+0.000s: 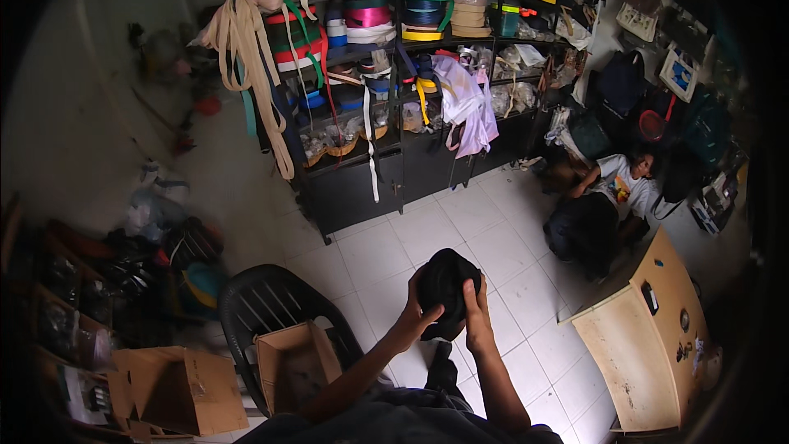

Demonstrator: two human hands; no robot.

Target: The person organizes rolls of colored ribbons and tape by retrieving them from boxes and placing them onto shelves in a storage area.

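— Hands first: what are they doing?

— Both hands are up in front of the person, over the white tiled floor [460, 230]. The left hand [417, 312] and the right hand [474, 306] hold one black cloth thing [444, 279] between them. It looks like a cap or a small bag; I cannot tell which.

— How do the fingers sit?

— The left fingers [427, 306] are curled shut around the left side of it. The right fingers [472, 292] are bent and pressed on the right side, gripping it too. Nothing else is in either hand.

— And the arms?

— Both forearms come up from the bottom edge and lean in toward each other, so the hands nearly meet on the black thing.

— How far along does the work look?

— I think it is somewhere in the middle. The black thing is held up and being looked at or shaped, and it is not set down anywhere yet. An open cardboard box [296, 362] sits on a black plastic chair [263, 300] just left of the arms, and another box [181, 386] is farther left. I cannot see what is inside them.

— Anything else around?

— A dark shelf [386, 173] full of coloured ribbon rolls, a wooden table [649, 337] on the right, and another person [608, 197] sitting on the floor, well apart.
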